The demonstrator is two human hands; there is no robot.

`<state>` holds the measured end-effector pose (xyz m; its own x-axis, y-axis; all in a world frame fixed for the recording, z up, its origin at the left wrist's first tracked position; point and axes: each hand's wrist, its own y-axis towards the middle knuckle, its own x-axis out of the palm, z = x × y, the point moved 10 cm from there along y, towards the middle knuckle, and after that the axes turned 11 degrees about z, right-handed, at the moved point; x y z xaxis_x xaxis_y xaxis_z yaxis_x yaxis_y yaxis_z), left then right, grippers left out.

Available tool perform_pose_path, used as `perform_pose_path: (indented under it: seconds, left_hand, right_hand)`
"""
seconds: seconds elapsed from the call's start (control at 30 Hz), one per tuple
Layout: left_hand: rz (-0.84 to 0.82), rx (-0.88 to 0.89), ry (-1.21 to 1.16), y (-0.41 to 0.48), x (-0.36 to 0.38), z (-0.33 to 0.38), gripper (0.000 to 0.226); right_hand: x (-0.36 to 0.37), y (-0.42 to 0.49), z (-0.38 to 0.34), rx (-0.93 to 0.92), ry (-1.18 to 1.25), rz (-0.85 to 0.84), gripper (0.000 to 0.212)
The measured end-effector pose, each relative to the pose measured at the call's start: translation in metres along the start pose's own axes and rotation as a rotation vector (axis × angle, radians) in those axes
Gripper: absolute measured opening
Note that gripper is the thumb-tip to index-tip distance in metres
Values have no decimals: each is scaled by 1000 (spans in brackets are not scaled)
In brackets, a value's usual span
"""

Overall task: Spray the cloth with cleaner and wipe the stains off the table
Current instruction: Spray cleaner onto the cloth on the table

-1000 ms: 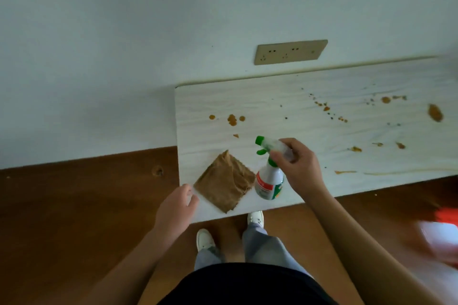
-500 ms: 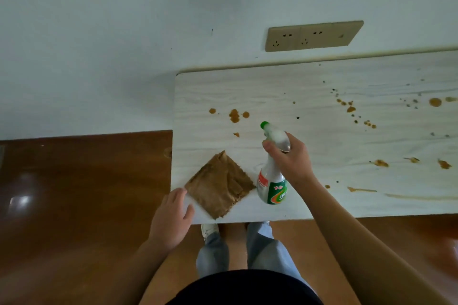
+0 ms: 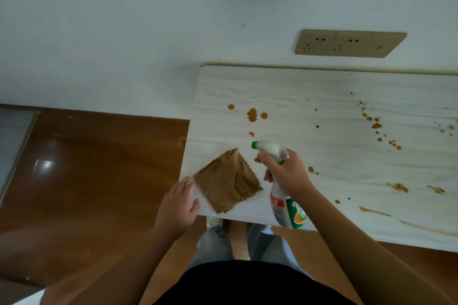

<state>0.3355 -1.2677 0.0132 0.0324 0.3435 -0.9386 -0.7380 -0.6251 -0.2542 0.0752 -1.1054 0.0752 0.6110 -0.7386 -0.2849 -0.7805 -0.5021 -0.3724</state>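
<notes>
- The right hand [image 3: 288, 176], curled round the neck of the spray bottle [image 3: 287, 208], seems to have lifted it; the nozzle now aims left at the cloth [image 3: 229, 181].
- The left hand [image 3: 177, 203], fingers flat, has moved up beside the cloth at the desk's [image 3: 322, 96] front-left corner.
- Spraying looks imminent; the stains [image 3: 252, 114] are unwiped.

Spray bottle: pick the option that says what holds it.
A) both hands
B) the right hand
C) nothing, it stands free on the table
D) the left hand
B: the right hand grips the spray bottle round its neck, while the left hand lies flat at the corner of the table by the brown cloth, clear of the bottle.
</notes>
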Motion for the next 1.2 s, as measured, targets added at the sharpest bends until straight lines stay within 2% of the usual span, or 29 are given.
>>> perform_pose_path:
  seconds: [0.17, 0.33, 0.57, 0.73, 0.93, 1.2]
  left_hand:
    - [-8, 130, 12, 11, 1, 2, 63]
    - [-12, 264, 14, 13, 7, 3, 61]
    - [63, 463, -35, 16, 1, -8, 67]
    - [11, 517, -38, 27, 4, -16, 69]
    - [12, 560, -68, 38, 1, -17, 68]
    - [41, 587, -60, 42, -1, -15, 66]
  right_hand:
    - [7, -35, 20, 58, -157, -32, 27]
    - [12, -65, 37, 176, -173, 51, 40]
    - [25, -95, 41, 253, -221, 254, 38]
    - [37, -106, 39, 272, -208, 400, 42]
    - [50, -118, 41, 313, -172, 491, 49]
    - [63, -120, 38, 346, -191, 465, 55]
